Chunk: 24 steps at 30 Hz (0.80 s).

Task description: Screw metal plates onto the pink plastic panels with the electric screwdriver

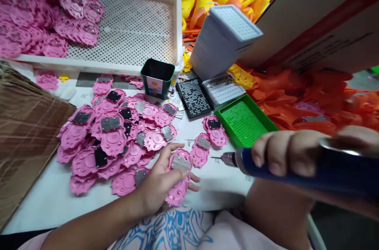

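In my left hand (160, 183) is a pink plastic casing (178, 191) with a grey metal plate on it, the thumb laid across the plate. My right hand (290, 153) wraps round a blue electric screwdriver (247, 162), whose thin bit points left toward the casing without touching it. Two similar pink casings (200, 151) lie just beyond my left hand, one with a grey plate and one with a black plate. To the left is a heap of pink casings (112, 139) with grey or black plates.
A white perforated crate (136, 29) at the back left holds stacked pink pieces. A black cup (156, 80), a black screw tray (194, 98), a green tray (247, 122) and stacked white trays (219, 41) stand behind. Cardboard (29, 139) borders the left; orange pieces (284, 100) lie right.
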Motion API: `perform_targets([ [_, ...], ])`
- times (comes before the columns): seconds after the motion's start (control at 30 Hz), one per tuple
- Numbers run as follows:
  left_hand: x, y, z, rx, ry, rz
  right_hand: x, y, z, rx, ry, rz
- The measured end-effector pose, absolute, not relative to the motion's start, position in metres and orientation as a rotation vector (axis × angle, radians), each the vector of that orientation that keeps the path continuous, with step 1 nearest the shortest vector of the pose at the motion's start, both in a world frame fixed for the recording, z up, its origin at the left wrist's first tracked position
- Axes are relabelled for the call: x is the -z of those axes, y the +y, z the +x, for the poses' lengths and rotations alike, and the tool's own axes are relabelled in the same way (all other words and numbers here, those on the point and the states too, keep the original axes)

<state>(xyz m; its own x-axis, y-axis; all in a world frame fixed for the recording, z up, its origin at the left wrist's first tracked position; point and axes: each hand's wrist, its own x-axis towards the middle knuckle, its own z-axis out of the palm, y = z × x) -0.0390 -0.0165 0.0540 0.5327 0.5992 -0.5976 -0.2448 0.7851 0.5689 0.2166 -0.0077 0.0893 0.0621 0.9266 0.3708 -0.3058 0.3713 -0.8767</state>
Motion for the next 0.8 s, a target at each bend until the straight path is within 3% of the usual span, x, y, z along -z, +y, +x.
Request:
perform_targets([
  [0.33, -0.050, -0.013, -0.033, -0.635, 1.273, 1.615, -0.075, 0.014, 0.203, -0.967, -1.100, -0.480],
  [0.57, -0.061, -0.006, -0.011, -0.107, 1.418, 2.244, -0.070, 0.009, 0.196, -1.072, -0.983, -0.559],
  [0.8, -0.062, 0.007, 0.005, 0.013, 1.466, 2.404, -0.073, 0.004, 0.196, -1.076, -0.922, -0.659],
])
